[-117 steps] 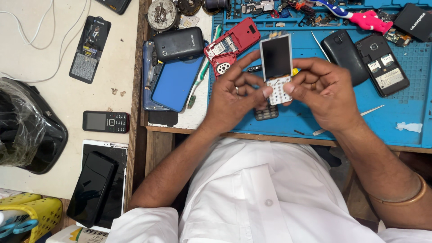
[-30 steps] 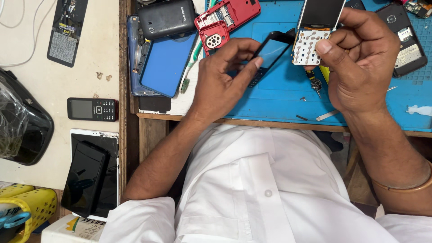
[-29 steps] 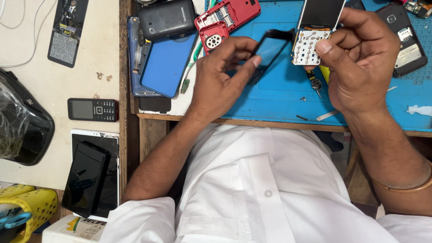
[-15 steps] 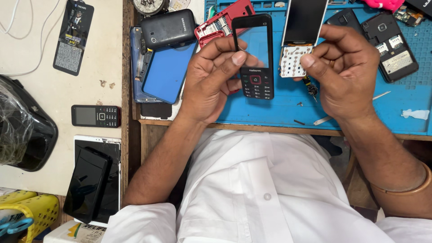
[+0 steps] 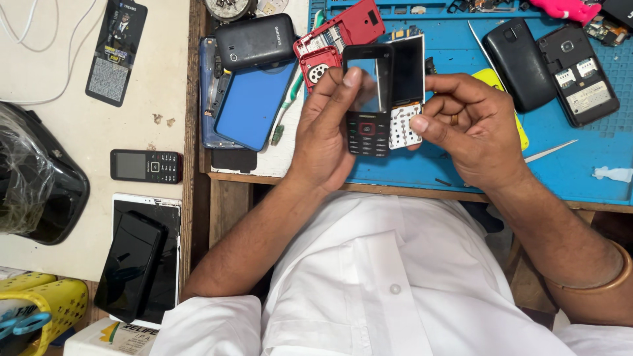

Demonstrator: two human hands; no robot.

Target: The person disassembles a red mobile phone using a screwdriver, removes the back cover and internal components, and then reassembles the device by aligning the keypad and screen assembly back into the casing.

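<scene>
Your blue work mat [image 5: 567, 171] covers the right part of the wooden bench, and the pale side table [image 5: 79, 165] fills the left of the view. On that table lie a bulky black object wrapped in clear plastic [image 5: 33, 178], a white tablet [image 5: 155, 257] with a black smartphone [image 5: 128, 267] resting on top of it, and a small black keypad phone [image 5: 146, 165] just above them. A yellow basket [image 5: 39, 303] sits at the lower left corner.

At the left edge of the bench a blue phone cover [image 5: 254, 105] lies under a dark grey handset back [image 5: 256, 41]. A red phone housing [image 5: 336, 36] lies just behind your hands. On the mat to the right, two black phone bodies [image 5: 550, 62] lie side by side, one with its battery bay open.

Your left hand [image 5: 326, 132] is curled around a black phone front frame [image 5: 368, 99] with a red-trimmed keypad, thumb pressed on its upper left edge, fingers behind it. You hold it upright above the mat's near edge. Your right hand [image 5: 471, 125] pinches a bare phone board [image 5: 405, 92] with a dark screen and white key pad, thumb on its lower right corner. The two parts touch side by side, the board on the right.

A thin white pry tool [image 5: 550, 151] lies on the mat just right of your right hand, and a green toothbrush [image 5: 288, 105] lies at the mat's left edge.
</scene>
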